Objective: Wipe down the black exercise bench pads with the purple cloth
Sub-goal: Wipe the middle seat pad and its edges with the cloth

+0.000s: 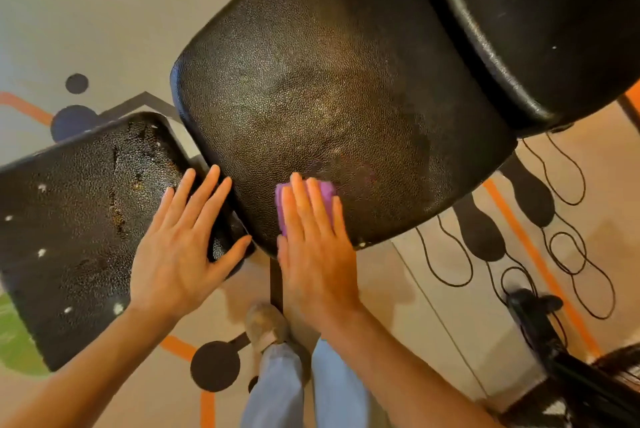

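We count three black pads: a large middle pad [332, 95], a worn smaller pad [86, 213] to its left (its surface cracked and flecked with white), and a third pad [540, 12] at upper right. We see one purple cloth [304, 199], lying on the near edge of the middle pad. Our right hand [315, 247] presses flat on it, fingers straight and together, gripping nothing. Our left hand [183, 247] rests spread and flat over the corner of the worn pad, holding nothing. Below, two jean legs and one shoe [265, 325] stand on the patterned floor [104, 12].
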Available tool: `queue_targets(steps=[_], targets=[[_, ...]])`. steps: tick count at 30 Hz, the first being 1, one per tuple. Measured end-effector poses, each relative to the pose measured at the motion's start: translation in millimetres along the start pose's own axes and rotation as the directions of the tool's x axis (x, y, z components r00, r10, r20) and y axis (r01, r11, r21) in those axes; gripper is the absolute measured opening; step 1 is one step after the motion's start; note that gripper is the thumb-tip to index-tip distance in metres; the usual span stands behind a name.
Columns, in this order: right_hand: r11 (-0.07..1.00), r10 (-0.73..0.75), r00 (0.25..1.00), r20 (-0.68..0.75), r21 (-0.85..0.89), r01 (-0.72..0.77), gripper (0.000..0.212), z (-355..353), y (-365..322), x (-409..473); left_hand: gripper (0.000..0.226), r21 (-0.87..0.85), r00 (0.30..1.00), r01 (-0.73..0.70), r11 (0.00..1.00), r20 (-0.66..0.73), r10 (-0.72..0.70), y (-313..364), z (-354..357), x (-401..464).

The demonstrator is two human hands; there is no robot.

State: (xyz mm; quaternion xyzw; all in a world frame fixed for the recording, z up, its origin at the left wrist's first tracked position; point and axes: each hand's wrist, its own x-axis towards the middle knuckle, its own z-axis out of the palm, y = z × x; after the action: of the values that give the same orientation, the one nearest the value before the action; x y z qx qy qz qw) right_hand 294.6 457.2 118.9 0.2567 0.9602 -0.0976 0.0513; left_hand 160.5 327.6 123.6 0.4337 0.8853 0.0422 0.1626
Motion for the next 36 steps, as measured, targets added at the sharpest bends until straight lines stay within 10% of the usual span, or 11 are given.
queue_targets(steps=[4,11,20,25,31,34,36], targets=[[0.971,-0.223,0.975,0.004,-0.089,0.223,0.059,-6,64,7,0.081,0.031,1.000,-0.016,0.999,0.003,0.016,-1,0,-1],[0.946,0.318,0.942,-0.113,-0.026,-0.322,0.060,-26,100,23,0.080,0.028,1.000,-0.014,1.000,-0.018,0.014,1,-1,-1],[0.983,-0.145,0.989,-0.012,-0.114,0.142,0.056,1,52,-12,0.080,-0.006,0.977,-0.213,0.977,0.028,0.213,11,0,11],[0.874,0.473,0.854,-0.216,-0.009,-0.486,0.056,-15,81,4,0.077,-0.039,0.965,-0.260,0.965,0.015,0.261,8,6,15],[0.998,0.045,0.996,-0.075,-0.050,-0.049,0.054,19,-4,-24,0.077,-0.086,0.956,-0.292,0.953,-0.018,0.291,4,10,16],[0.938,0.296,0.940,-0.169,-0.133,-0.320,0.051,-3,77,-5,0.077,-0.060,0.954,-0.299,0.952,-0.031,0.298,4,10,15],[0.805,0.572,0.775,-0.270,0.002,-0.593,0.051,-14,96,9,0.077,-0.057,0.953,-0.302,0.952,-0.041,0.300,4,10,15]])
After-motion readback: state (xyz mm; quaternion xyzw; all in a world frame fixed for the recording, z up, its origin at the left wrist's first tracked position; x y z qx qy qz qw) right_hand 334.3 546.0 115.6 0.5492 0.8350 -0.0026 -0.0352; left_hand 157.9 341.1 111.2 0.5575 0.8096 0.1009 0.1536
